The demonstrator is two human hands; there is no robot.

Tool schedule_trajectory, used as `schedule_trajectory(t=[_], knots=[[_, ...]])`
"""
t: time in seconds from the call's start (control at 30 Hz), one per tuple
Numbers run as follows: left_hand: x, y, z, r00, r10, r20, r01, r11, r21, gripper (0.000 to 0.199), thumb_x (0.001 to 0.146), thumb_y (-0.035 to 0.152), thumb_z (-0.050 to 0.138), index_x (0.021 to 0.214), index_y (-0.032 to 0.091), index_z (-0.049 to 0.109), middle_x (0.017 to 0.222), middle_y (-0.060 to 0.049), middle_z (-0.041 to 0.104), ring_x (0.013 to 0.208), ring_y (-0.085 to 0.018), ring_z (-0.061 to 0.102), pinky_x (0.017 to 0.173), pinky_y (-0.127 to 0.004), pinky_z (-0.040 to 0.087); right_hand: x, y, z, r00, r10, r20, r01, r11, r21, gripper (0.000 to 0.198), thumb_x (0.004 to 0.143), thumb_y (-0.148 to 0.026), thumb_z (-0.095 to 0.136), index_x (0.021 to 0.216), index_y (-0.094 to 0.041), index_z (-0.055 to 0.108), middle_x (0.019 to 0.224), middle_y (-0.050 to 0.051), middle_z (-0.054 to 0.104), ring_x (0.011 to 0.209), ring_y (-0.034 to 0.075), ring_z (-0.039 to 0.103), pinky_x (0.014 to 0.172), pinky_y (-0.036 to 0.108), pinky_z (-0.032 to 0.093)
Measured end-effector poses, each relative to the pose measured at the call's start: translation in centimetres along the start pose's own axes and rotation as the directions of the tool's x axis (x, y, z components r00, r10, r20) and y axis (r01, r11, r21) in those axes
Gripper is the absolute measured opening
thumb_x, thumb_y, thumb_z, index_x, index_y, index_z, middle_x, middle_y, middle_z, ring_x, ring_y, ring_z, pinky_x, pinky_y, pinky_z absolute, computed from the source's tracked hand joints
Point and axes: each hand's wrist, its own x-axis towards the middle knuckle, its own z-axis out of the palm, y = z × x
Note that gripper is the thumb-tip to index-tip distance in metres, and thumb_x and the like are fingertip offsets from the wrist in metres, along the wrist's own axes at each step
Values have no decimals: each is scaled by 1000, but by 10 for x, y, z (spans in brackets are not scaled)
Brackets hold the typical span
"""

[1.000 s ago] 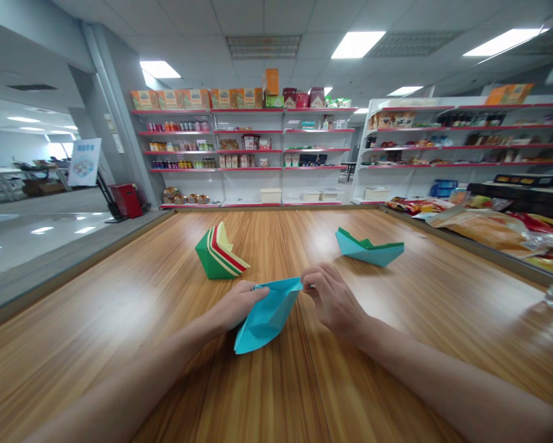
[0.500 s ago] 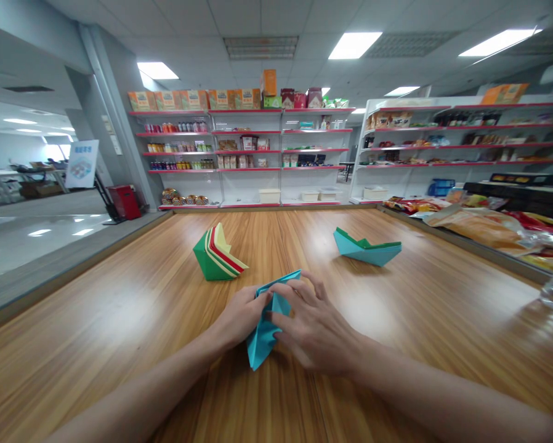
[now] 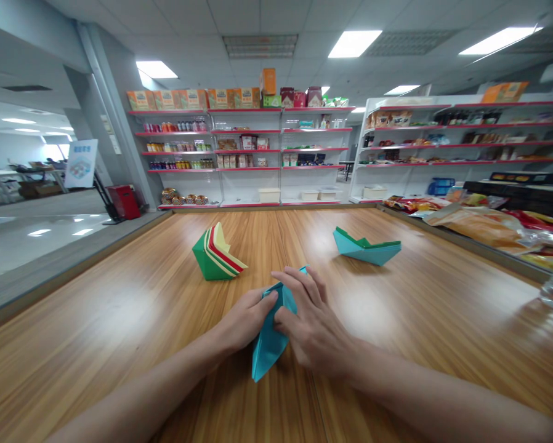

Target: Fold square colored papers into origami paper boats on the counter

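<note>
While the blue folded paper is held tilted near the middle of the desk, its near tip pointing toward the body, its upper edge is pinched by the left hand, thumb on top. The right hand is laid over it with bent fingers and a thumb against its face; whether it is firmly gripped there cannot be told. Main creases appear to have been made, but the form has not been opened out, so some shaping is judged to be left. Beyond, a striped green paper boat and a blue-green paper boat are seen already shaped. Bare wood is left around both hands; room is bounded by a raised rim on the left and packaged goods beyond the right edge.
</note>
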Motion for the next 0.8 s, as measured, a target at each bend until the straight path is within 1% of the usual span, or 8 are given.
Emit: schedule_trajectory(t=[0.17, 0.3, 0.37, 0.43, 0.53, 0.63, 0.73, 0.8], knots=[[-2, 4, -1, 999, -17, 27, 19, 997, -75, 34, 90, 45, 42, 82, 14, 57, 82, -2, 57, 72, -14, 48, 66, -24, 41, 1, -1, -2, 998, 25, -66, -23, 999, 27, 9, 81, -12, 53, 79, -17, 60, 139, 13, 39, 130, 34, 30, 105, 60, 24], [-2, 2, -6, 998, -45, 40, 51, 988, -145, 37, 87, 48, 48, 83, 13, 59, 80, -3, 59, 70, -15, 50, 66, -25, 42, 2, -1, -4, 989, 70, -131, -64, 997, 51, 13, 80, -8, 51, 77, -17, 59, 136, 12, 41, 129, 33, 32, 105, 59, 24], [0, -2, -11, 998, -64, 22, 67, 977, -203, 41, 85, 51, 51, 85, 12, 61, 81, -5, 62, 71, -16, 53, 68, -27, 43, 1, 1, -4, 981, 97, -166, -86, 994, 73, 14, 79, -6, 50, 77, -17, 57, 134, 12, 43, 129, 33, 34, 106, 58, 24], [2, -7, -15, 996, -84, -30, 73, 961, -268, 44, 82, 52, 54, 90, 10, 63, 85, -7, 64, 75, -19, 56, 71, -30, 44, 1, 4, -3, 979, 105, -175, -89, 992, 92, 13, 80, -6, 49, 79, -17, 56, 134, 12, 45, 128, 32, 35, 106, 56, 25], [7, -15, -20, 990, -78, -115, 36, 944, -329, 45, 80, 49, 58, 100, 9, 63, 93, -10, 67, 83, -23, 60, 75, -32, 45, 1, 12, -3, 987, 67, -144, -55, 995, 89, 12, 81, -7, 50, 79, -18, 55, 133, 10, 48, 127, 30, 36, 106, 55, 25], [9, -17, -24, 984, -78, -157, 20, 940, -341, 45, 81, 46, 58, 104, 9, 62, 96, -10, 68, 87, -24, 61, 79, -34, 45, 3, 17, -6, 996, 17, -91, -13, 999, 44, 10, 81, -9, 52, 79, -18, 57, 136, 7, 48, 125, 30, 37, 105, 53, 25], [8, -14, -25, 978, -103, -183, 38, 944, -328, 42, 79, 46, 59, 98, 9, 64, 91, -9, 69, 81, -22, 61, 76, -33, 46, 5, 19, -10, 1000, -2, -11, 2, 1000, 9, 7, 83, -14, 52, 83, -17, 59, 136, 6, 49, 118, 30, 40, 101, 52, 27], [7, -12, -25, 973, -107, -203, 39, 949, -311, 40, 79, 46, 59, 93, 9, 64, 85, -7, 68, 75, -20, 60, 71, -31, 46, 5, 20, -12, 999, 13, 40, -13, 1000, 12, 8, 84, -18, 52, 82, -17, 59, 126, 6, 57, 111, 30, 44, 95, 51, 30]])
